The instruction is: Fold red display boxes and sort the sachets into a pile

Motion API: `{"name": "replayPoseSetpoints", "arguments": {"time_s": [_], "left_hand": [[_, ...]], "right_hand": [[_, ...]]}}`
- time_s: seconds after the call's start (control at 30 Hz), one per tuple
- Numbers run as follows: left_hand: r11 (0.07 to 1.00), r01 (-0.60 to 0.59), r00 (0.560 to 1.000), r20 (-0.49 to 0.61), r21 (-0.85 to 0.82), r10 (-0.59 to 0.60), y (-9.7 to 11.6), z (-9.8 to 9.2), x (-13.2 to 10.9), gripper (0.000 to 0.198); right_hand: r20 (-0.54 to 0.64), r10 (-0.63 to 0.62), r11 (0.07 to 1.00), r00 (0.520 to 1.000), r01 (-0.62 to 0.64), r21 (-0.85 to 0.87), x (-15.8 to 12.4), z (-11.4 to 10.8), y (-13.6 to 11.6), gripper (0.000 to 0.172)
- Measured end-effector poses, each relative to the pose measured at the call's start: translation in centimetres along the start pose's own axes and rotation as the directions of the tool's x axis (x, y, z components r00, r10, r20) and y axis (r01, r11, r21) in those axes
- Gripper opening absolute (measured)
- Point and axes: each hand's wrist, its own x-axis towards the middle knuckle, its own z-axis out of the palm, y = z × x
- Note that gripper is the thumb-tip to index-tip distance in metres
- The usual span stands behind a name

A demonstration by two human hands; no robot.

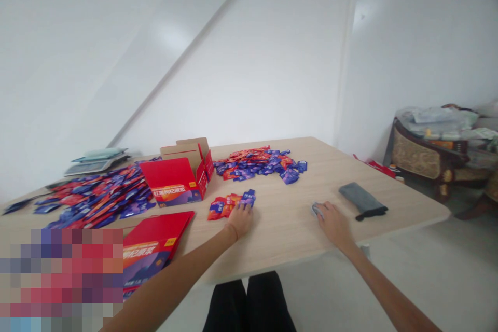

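A small fan of red and purple sachets (221, 207) lies flat on the table. The fingers of my left hand (240, 219) rest, slightly apart, on the purple sachets at its right end. My right hand (333, 222) is closed around a small grey-white object (317, 209) at the tabletop; its kind does not show clearly. Behind my left hand is a loose pile of red and purple sachets (257, 162). Left of the fan stands an open red carton (171, 184), with another carton (211, 166) just behind it.
A larger sachet heap (105, 192) spreads over the left of the wooden table (280, 244). A flat red carton (155, 249) lies in front of it. A grey pouch (361, 199) lies right of my right hand. An armchair (420, 153) piled with bags stands at the right.
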Motion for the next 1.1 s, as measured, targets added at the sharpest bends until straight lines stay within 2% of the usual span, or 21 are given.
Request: {"name": "replayPoseSetpoints", "arguments": {"time_s": [0.23,0.4,0.53,0.67,0.8,0.9,1.03,1.1], "left_hand": [[0.978,0.173,0.982,0.055,0.118,-0.18,-1.1,-0.3,-2.4,0.032],[0.97,0.187,0.979,0.055,0.158,-0.198,-2.6,-0.9,-3.8,0.035],[0.984,0.12,0.991,0.044,0.131,-0.126,-3.4,-1.2,-5.1,0.038],[0.992,0.082,0.996,0.02,0.097,-0.084,-3.0,-1.4,-6.1,0.04],[0.999,0.002,0.999,-0.041,0.033,-0.001,-1.2,-1.8,-6.8,0.041],[0.987,-0.105,0.99,-0.106,-0.12,0.092,0.7,-2.2,-7.3,0.037],[0.888,-0.288,0.953,-0.203,-0.359,0.227,2.9,-2.5,-8.3,0.045],[0.832,-0.346,0.937,-0.214,-0.434,0.278,3.8,-2.4,-8.9,0.051]], "right_hand": [[-0.009,-0.006,1.0,1.0,0.006,-0.001,0.0,0.2,0.1,0.033],[-0.013,-0.002,1.0,1.0,0.002,-0.005,-0.1,0.2,0.0,0.033],[-0.028,-0.001,1.0,1.0,0.001,-0.026,-0.1,0.5,0.1,0.034],[-0.034,-0.008,1.0,0.999,0.008,-0.017,0.0,0.8,0.3,0.033],[-0.03,-0.015,1.0,0.999,0.015,-0.004,-0.1,0.8,0.3,0.033],[-0.033,-0.016,1.0,0.999,0.016,-0.01,-0.1,0.8,0.3,0.034],[-0.047,-0.018,1.0,0.999,0.017,-0.023,0.0,1.1,0.4,0.034],[-0.048,-0.02,0.999,0.999,0.019,-0.027,0.0,1.1,0.5,0.033]]}}
